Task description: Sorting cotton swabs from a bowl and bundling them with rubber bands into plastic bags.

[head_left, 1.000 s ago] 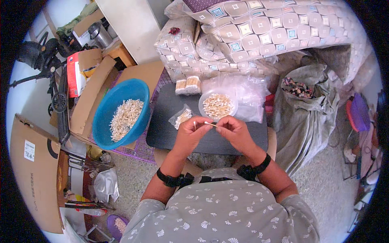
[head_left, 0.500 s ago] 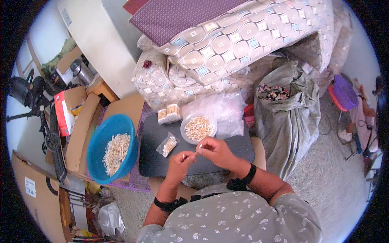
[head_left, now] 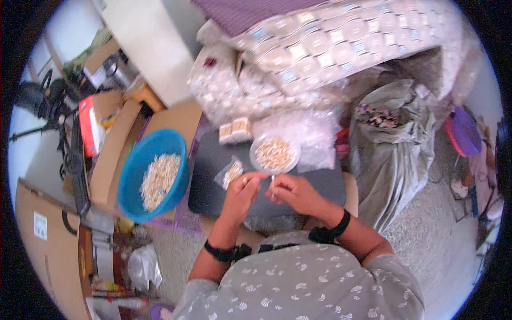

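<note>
Over the near edge of a small dark table, my two hands work close together. My left hand is closed, with the white tip of a cotton swab showing at its thumb. Pinched in my right hand is another cotton swab, upright with its white tip up. Just beyond my hands stands a white bowl heaped with cotton swabs. A small clear bag of swabs lies beside my left hand. Packed swab bundles stand at the table's far edge.
A blue basin holding many loose swabs stands left of the table. Clear plastic bags lie at the table's far right. Beyond are a patterned covered sofa and a grey sack. Cardboard boxes stand at the left.
The view has shifted, so the table sits slightly higher and further right. My hands have drawn a little apart, and the right one's swab now points upright.
</note>
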{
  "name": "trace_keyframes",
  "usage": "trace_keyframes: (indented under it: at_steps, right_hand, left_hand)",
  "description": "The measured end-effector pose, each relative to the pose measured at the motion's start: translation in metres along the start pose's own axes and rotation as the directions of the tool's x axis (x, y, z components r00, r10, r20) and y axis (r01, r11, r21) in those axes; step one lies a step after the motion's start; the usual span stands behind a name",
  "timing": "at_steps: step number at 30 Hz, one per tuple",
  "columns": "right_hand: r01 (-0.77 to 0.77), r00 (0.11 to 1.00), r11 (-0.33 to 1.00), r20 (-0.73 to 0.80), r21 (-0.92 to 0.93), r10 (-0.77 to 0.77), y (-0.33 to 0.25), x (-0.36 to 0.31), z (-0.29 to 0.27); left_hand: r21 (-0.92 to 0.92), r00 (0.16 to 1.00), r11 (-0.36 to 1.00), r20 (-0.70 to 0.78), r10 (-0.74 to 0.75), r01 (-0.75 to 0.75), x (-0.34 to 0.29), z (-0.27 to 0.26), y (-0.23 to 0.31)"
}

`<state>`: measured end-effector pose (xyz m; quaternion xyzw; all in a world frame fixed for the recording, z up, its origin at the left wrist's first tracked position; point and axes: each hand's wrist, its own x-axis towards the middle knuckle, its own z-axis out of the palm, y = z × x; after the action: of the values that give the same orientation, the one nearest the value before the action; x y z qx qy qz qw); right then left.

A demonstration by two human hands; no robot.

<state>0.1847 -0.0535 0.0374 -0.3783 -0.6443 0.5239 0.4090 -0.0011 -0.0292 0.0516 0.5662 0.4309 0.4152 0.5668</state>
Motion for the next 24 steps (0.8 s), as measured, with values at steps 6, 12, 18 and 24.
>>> trace_keyframes:
  at_steps: [6,12,18,24]
  right_hand:
    - [0.022,1.0,0.999,-0.004,0.041,-0.022,0.009,0.001,0.006]
    - [0.026,0.994,0.999,-0.107,-0.032,-0.029,0.012,0.001,0.009]
    - [0.005,0.988,0.999,-0.151,-0.049,-0.013,0.015,0.002,0.009]
    - [0.074,0.98,0.997,-0.187,-0.014,-0.075,0.022,0.003,0.006]
  left_hand:
    - [-0.15,0.988,0.989,0.154,0.015,0.008,0.003,0.001,-0.008]
    - [-0.12,0.982,0.991,0.176,0.07,-0.049,-0.002,0.001,-0.004]
    - [-0.07,0.982,0.992,0.148,0.115,-0.106,-0.004,0.004,-0.003]
    - [-0.017,0.991,0.996,0.099,0.091,-0.09,-0.001,0.004,-0.003]
